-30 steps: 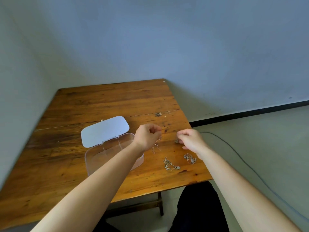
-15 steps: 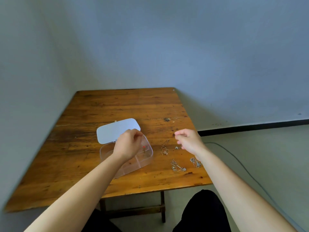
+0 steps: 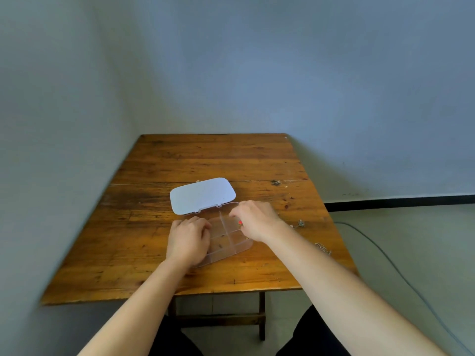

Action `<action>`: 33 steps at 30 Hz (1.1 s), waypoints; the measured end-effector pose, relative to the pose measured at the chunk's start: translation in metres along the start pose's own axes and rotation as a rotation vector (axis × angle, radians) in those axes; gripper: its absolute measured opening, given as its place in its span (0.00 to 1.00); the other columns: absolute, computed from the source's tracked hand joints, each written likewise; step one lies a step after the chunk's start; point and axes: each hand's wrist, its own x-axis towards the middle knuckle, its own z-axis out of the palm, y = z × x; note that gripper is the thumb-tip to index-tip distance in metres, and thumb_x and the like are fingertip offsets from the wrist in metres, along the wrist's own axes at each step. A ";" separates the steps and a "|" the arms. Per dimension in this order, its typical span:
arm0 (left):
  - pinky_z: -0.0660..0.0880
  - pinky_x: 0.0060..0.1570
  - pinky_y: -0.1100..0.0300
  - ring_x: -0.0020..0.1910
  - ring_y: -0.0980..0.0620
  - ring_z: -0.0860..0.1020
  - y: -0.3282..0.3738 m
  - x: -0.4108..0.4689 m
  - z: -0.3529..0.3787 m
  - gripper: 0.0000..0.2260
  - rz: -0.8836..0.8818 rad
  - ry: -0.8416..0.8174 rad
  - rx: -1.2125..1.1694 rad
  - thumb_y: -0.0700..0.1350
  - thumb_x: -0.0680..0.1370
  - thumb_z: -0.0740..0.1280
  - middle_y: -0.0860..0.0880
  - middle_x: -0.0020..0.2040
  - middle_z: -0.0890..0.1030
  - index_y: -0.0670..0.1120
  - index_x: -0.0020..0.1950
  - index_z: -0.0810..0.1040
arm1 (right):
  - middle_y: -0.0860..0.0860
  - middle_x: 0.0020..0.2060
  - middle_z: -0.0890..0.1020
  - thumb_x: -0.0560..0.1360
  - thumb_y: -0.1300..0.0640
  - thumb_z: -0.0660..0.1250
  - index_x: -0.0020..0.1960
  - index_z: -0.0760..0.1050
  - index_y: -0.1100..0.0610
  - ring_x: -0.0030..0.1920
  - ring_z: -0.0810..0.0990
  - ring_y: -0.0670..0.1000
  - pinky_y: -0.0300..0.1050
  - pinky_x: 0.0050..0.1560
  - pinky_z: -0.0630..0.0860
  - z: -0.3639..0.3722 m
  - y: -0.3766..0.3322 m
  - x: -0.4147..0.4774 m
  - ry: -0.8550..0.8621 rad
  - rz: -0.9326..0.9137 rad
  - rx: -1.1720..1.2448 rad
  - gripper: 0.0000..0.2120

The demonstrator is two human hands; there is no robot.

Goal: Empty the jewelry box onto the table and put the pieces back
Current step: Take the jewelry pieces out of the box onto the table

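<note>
The clear jewelry box point(image 3: 229, 244) lies open on the wooden table point(image 3: 205, 160), its white lid point(image 3: 202, 195) folded back flat behind it. My left hand point(image 3: 188, 240) rests curled on the box's left edge and grips it. Over the box's back right compartments hovers my right hand point(image 3: 257, 219), fingers bent down; whether they pinch a piece is hidden. A small red piece point(image 3: 240, 222) shows inside the box just under those fingers. Two silver pieces lie on the table to the right: a small charm point(image 3: 299, 223) and a chain point(image 3: 322, 248).
The table stands in a corner, with walls at its left and far sides. Its right edge is close to the loose jewelry. A grey cable point(image 3: 380, 253) runs over the floor at the right. My knees show under the table's near edge.
My right hand has moved left from the loose pieces to above the box. The left hand has slid from the box's top to its left edge. The camera has tilted up and back.
</note>
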 end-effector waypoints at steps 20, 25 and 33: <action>0.66 0.63 0.56 0.51 0.55 0.79 0.001 0.002 0.000 0.12 0.039 -0.065 0.123 0.48 0.82 0.59 0.56 0.54 0.84 0.55 0.56 0.82 | 0.42 0.51 0.85 0.78 0.50 0.69 0.52 0.85 0.46 0.48 0.80 0.44 0.40 0.43 0.74 0.019 0.023 0.000 0.120 0.116 0.570 0.07; 0.65 0.63 0.56 0.53 0.54 0.78 0.002 0.003 -0.005 0.12 0.056 -0.102 0.107 0.48 0.83 0.59 0.56 0.55 0.83 0.55 0.57 0.81 | 0.45 0.45 0.85 0.79 0.53 0.68 0.50 0.81 0.47 0.46 0.84 0.45 0.40 0.43 0.80 0.004 0.033 -0.013 0.215 0.196 1.121 0.04; 0.70 0.60 0.53 0.56 0.50 0.75 0.013 0.014 -0.017 0.10 0.143 -0.222 0.247 0.47 0.81 0.60 0.52 0.56 0.82 0.53 0.57 0.80 | 0.49 0.52 0.85 0.81 0.53 0.66 0.57 0.79 0.53 0.53 0.84 0.46 0.42 0.51 0.82 -0.047 0.063 -0.034 0.384 0.179 1.528 0.08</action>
